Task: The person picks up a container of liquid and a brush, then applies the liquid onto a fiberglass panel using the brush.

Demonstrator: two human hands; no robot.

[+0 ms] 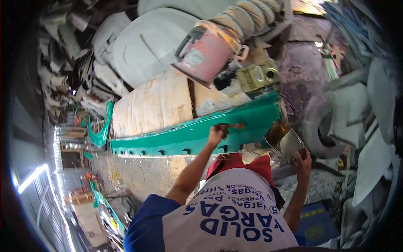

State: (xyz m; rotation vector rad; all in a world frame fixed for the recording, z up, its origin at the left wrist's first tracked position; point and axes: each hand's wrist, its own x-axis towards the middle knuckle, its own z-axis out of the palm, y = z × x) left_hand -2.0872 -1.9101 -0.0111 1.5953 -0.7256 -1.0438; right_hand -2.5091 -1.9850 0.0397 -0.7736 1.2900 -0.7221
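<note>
My left hand (218, 133) is closed around the handle of a small paint brush (236, 125). The bristles point right and lie over the surface of a long, glossy green panel (176, 133), near its wider right end; whether they touch it I cannot tell. Gripped at its lower right edge by my right hand (302, 160) is an open container (289, 145), tilted. It shows a pale grey side and a brownish inside, and what it holds I cannot make out. It sits just beyond the panel's right end.
Behind the panel are a wooden board (153, 98), a red cylindrical blower (205, 54) with a ribbed duct (247, 19), and a yellowish canister (258, 75). Grey moulded shells (145, 46) are piled at the back. More pale shells (350, 113) stand at right. Another green piece (103, 128) is at left.
</note>
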